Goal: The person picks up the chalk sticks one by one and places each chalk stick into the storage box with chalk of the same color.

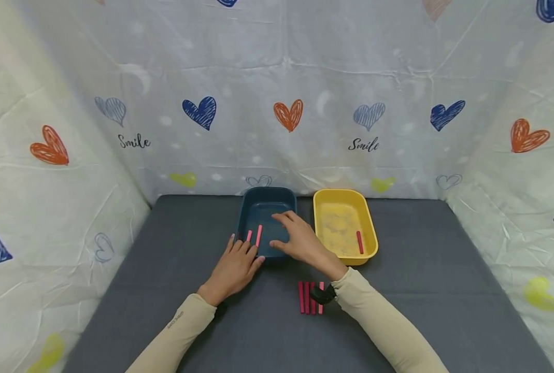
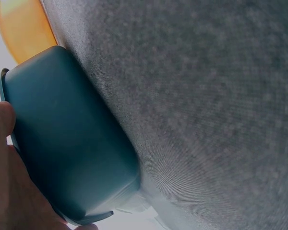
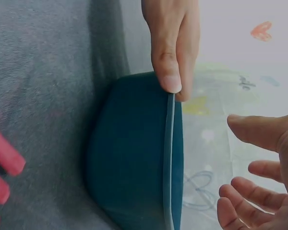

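Observation:
My left hand (image 1: 232,268) grips the near-left corner of a dark teal plastic tray (image 1: 269,192). In the right wrist view, its thumb lies outside the tray wall (image 3: 129,153) and its fingers reach over the rim. Two pink sticks, one a lighter pink stick (image 1: 259,235), lean inside the tray near those fingers. Over the tray's right side hangs my right hand (image 1: 300,239), thumb and fingers spread apart and holding nothing. Below its wrist, several red and pink sticks (image 1: 301,298) lie in a row on the table, partly hidden by the wrist.
A yellow tray (image 1: 373,243) stands right of the teal one, with a single red stick (image 1: 359,242) inside. A dark grey cloth (image 1: 426,290) covers the table. White curtain (image 1: 286,52) printed with hearts closes off the back and sides. A black band (image 1: 323,295) sits at my right wrist.

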`<action>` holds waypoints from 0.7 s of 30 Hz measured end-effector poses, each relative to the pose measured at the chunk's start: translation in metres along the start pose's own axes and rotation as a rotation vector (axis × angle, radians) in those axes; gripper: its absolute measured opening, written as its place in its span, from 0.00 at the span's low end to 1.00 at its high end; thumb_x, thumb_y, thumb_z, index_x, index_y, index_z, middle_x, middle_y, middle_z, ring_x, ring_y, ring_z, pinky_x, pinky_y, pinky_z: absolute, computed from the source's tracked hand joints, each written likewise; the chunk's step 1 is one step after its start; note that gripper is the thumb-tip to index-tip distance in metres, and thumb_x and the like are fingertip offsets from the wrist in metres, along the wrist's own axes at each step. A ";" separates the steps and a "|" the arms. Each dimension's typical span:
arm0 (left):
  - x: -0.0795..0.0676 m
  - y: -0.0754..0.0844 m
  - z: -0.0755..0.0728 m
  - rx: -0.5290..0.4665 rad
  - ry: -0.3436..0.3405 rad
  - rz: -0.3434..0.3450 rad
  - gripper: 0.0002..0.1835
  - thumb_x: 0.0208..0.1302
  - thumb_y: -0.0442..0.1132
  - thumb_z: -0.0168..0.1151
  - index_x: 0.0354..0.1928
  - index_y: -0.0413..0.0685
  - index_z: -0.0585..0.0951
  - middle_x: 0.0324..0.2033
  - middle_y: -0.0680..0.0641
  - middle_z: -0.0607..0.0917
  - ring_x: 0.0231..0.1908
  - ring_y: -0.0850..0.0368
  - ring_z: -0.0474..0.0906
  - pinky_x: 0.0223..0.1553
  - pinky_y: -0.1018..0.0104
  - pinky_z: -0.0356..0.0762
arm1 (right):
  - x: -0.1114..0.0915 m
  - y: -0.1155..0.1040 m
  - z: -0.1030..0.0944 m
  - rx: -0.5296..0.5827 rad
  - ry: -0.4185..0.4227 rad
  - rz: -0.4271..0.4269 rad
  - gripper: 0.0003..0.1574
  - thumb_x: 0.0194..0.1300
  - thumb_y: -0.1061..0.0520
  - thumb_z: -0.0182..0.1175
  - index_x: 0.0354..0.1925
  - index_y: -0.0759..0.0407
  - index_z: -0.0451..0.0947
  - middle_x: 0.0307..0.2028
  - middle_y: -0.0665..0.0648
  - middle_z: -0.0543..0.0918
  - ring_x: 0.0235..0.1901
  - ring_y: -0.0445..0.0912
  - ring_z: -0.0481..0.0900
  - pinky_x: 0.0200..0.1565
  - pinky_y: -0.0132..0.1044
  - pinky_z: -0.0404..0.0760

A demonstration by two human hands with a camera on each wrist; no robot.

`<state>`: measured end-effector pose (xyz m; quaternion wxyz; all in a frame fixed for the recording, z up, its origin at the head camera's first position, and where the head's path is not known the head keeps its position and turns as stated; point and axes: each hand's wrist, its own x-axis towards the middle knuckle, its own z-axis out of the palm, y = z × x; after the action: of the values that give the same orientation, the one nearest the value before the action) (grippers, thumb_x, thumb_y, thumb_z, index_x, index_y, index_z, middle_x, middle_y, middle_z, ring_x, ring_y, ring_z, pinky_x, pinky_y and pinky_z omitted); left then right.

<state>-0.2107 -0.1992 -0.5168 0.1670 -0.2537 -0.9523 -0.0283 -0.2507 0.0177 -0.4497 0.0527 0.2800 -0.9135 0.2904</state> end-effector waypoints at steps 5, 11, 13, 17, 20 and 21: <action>0.001 0.001 -0.001 0.002 -0.013 -0.014 0.17 0.74 0.53 0.52 0.46 0.46 0.78 0.45 0.41 0.82 0.53 0.42 0.75 0.68 0.36 0.60 | -0.013 0.005 -0.005 -0.020 0.032 -0.016 0.42 0.60 0.45 0.70 0.69 0.52 0.67 0.58 0.56 0.75 0.52 0.49 0.79 0.52 0.44 0.81; 0.000 0.001 0.003 0.008 -0.024 -0.020 0.17 0.73 0.53 0.53 0.45 0.46 0.78 0.45 0.41 0.82 0.54 0.42 0.75 0.68 0.35 0.60 | -0.030 0.011 -0.006 -0.020 0.042 -0.021 0.42 0.59 0.46 0.71 0.68 0.54 0.69 0.58 0.58 0.75 0.53 0.50 0.78 0.54 0.46 0.81; -0.001 0.001 0.002 0.009 -0.028 -0.019 0.17 0.73 0.53 0.53 0.45 0.46 0.78 0.45 0.41 0.82 0.54 0.42 0.75 0.68 0.36 0.60 | -0.036 0.014 -0.006 -0.013 0.048 -0.015 0.42 0.59 0.46 0.71 0.67 0.55 0.69 0.57 0.58 0.76 0.53 0.51 0.78 0.55 0.46 0.80; 0.000 0.000 0.001 0.006 -0.041 -0.027 0.18 0.74 0.54 0.50 0.46 0.47 0.78 0.45 0.41 0.82 0.54 0.42 0.75 0.69 0.36 0.59 | -0.046 0.021 -0.007 -0.011 0.060 -0.005 0.42 0.58 0.47 0.72 0.67 0.55 0.70 0.57 0.58 0.76 0.53 0.50 0.78 0.55 0.47 0.80; 0.001 0.000 0.001 -0.011 -0.042 -0.028 0.18 0.74 0.53 0.50 0.45 0.47 0.78 0.45 0.41 0.81 0.54 0.42 0.74 0.69 0.36 0.58 | -0.054 0.027 -0.010 -0.020 0.071 -0.006 0.41 0.57 0.48 0.72 0.66 0.55 0.70 0.57 0.58 0.76 0.54 0.51 0.77 0.56 0.48 0.79; 0.002 0.001 0.001 -0.019 -0.037 -0.026 0.17 0.74 0.53 0.51 0.44 0.47 0.78 0.44 0.42 0.81 0.54 0.42 0.74 0.69 0.36 0.58 | -0.056 0.029 -0.011 -0.023 0.080 -0.008 0.41 0.57 0.48 0.73 0.66 0.55 0.71 0.57 0.58 0.76 0.54 0.52 0.77 0.56 0.49 0.79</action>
<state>-0.2123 -0.1974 -0.5173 0.1467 -0.2435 -0.9581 -0.0349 -0.2199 0.0705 -0.4694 0.0934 0.2711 -0.9128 0.2908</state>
